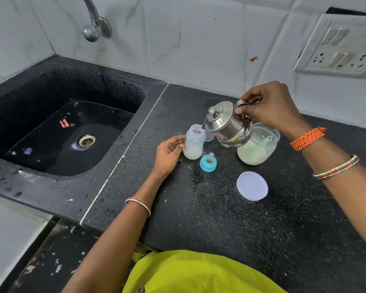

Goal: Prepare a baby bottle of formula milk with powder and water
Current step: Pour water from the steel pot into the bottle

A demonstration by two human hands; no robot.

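A small clear baby bottle (193,142) stands open on the black counter (230,218), with milky liquid in its lower part. My left hand (167,153) rests against its left side, fingers curled loosely around it. My right hand (266,106) grips the handle of a lidded steel kettle (227,124), which is tilted left with its spout over the bottle's mouth. An open glass jar of white powder (257,148) with a pale green scoop inside stands behind the kettle. The blue teat ring (208,163) lies in front of the bottle.
The jar's round white lid (252,185) lies flat on the counter, nearer to me. A small clear cap (209,136) sits behind the bottle. A black wet sink (57,132) with a tap (93,24) lies left. A switch plate (338,45) is on the right wall.
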